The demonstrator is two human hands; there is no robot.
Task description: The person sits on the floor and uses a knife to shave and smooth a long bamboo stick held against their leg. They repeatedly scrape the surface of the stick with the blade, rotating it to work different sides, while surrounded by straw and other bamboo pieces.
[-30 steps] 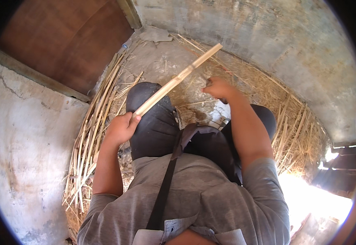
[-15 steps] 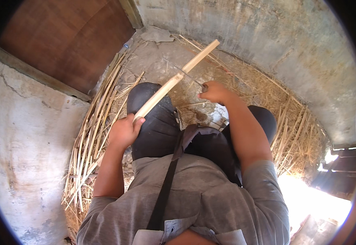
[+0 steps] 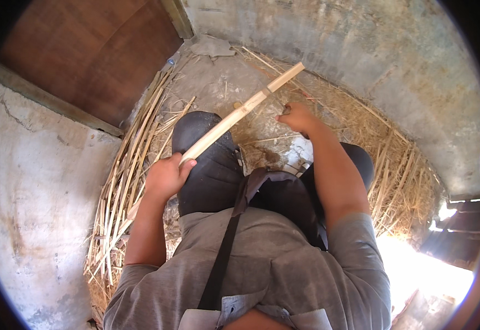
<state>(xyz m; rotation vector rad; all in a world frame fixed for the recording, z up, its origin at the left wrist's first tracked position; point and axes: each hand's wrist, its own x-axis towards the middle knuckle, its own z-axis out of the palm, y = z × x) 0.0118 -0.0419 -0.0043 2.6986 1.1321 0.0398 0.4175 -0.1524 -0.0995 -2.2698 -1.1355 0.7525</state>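
- The left hand (image 3: 165,175) grasps the near end of a pale strip (image 3: 223,127), thumb laid along its top
- The strip slants up and to the right from that hand, passing over the left knee (image 3: 196,125); whether it touches the knee I cannot tell
- A darker band crosses the strip toward its far end, which points at the back wall (image 3: 350,44)
- The right hand (image 3: 296,118) is clenched around a small dark tool (image 3: 287,110), mostly hidden by the fingers, just beside the strip on its right
- Long thin slats (image 3: 121,176) lie in a loose pile left of the left knee
- Straw (image 3: 399,170) covers the ground right of the right knee (image 3: 356,162)
- A flat grey slab (image 3: 212,46) lies in the far corner, near a brown panel (image 3: 86,55)
- A black strap (image 3: 221,258) runs down the grey shirt (image 3: 284,247)
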